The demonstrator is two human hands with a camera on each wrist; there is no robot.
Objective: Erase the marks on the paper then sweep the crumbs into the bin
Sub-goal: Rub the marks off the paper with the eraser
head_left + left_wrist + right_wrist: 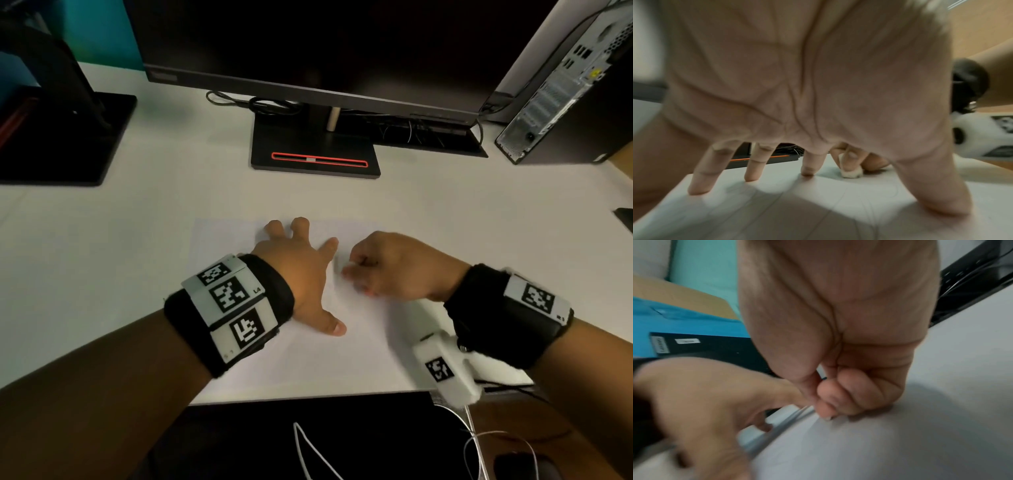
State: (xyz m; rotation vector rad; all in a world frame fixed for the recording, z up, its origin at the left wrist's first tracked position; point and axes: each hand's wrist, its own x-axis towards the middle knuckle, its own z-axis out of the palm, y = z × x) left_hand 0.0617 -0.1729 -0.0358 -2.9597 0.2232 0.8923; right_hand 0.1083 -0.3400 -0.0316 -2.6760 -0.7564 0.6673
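A white sheet of paper (233,240) lies on the white desk in front of me. My left hand (301,270) is spread flat on it, straight fingers (701,183) and thumb pressing the sheet (777,211) down. Just to its right, my right hand (387,267) is curled into a fist and pinches a small white eraser (852,173) whose tip touches the paper. In the right wrist view the curled fingers (840,399) hide the eraser. Faint pencil lines show on the sheet near the left thumb. No crumbs or bin can be made out.
A monitor on a black stand (315,150) rises behind the paper, with cables under it. A second black stand (65,137) is at the far left and a computer tower (565,85) at the far right. A dark surface (308,438) with white cables lies below the desk edge.
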